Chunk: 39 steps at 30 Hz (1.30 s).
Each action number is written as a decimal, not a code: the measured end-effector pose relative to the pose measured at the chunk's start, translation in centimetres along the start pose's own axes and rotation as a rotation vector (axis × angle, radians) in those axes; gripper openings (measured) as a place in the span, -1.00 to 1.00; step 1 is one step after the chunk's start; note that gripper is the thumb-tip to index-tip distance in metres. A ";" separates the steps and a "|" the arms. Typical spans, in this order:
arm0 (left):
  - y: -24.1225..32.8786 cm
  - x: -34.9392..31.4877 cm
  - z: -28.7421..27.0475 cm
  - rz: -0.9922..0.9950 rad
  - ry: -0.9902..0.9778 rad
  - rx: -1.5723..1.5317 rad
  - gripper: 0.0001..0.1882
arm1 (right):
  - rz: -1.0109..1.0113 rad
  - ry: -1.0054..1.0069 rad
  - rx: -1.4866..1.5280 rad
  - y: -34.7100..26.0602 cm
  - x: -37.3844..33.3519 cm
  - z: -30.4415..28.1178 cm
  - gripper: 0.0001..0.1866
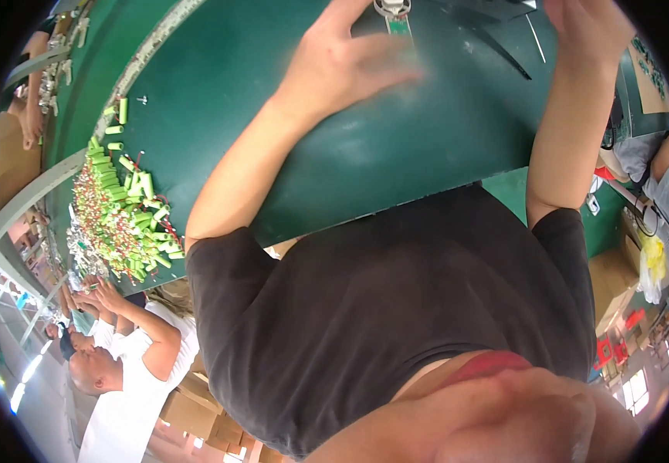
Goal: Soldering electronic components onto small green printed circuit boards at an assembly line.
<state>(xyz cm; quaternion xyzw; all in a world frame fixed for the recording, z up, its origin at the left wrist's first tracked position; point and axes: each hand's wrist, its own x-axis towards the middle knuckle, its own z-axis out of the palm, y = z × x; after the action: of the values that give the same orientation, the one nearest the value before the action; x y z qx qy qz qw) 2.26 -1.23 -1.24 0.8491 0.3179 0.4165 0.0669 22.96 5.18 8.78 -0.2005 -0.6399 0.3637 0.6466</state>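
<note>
My left hand (338, 65) reaches over the green tabletop (381, 154) near its far part, with some fingers blurred by motion and others cut off by the upper edge. Right beside those fingers is a small white round part (393, 8) with a narrow green circuit board (399, 28) below it. Whether the hand grips this part I cannot tell. Farther right, my right hand (587, 27) is partly cut off by the upper edge, so its fingers are mostly hidden. Between the hands lie a black curved strip (504, 54) and a thin white stick (536, 38).
A heap of green cylindrical cells (145, 220) with reddish leads spreads over the table's left side, next to a pale curved rail (130, 69). Past it, a person in a white shirt (160, 339) works with both hands. Cardboard boxes (612, 282) stand below right.
</note>
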 end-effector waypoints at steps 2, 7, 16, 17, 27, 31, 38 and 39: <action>-0.2 -0.2 0.0 0.057 0.042 0.011 -0.65 | 0.047 -0.035 0.031 0.3 -1.3 0.8 -0.78; 0.0 -0.4 0.0 -0.056 -0.121 -0.060 -0.74 | 0.151 -0.093 0.079 0.8 -3.7 2.2 -0.77; -0.4 -1.1 0.8 -0.076 -0.030 -0.218 -0.78 | 0.251 -0.137 0.104 1.5 -5.3 3.3 -0.74; -0.4 -1.1 0.8 -0.089 -0.053 -0.211 -0.78 | 0.260 -0.140 0.104 1.6 -5.3 3.4 -0.74; 0.9 -0.2 -0.9 -0.120 -0.196 -0.114 -0.80 | 0.334 -0.167 0.138 1.6 -5.8 3.6 -0.71; 1.1 0.0 -0.8 -0.184 -0.185 -0.140 -0.75 | 0.352 -0.147 0.173 1.5 -5.2 2.9 -0.70; 0.2 2.2 -2.4 -0.242 -0.301 -0.096 -0.65 | 0.214 -0.158 0.379 1.4 -4.1 1.8 -0.70; -1.0 2.9 -3.1 -0.248 -0.314 -0.088 -0.59 | 0.271 -0.134 0.290 1.5 -4.1 1.6 -0.63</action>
<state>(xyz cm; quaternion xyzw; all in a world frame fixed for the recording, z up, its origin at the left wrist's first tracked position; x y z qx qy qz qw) 0.77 0.84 2.26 0.8542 0.3872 0.2812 0.2035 21.40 2.80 5.05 -0.1648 -0.5896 0.5483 0.5698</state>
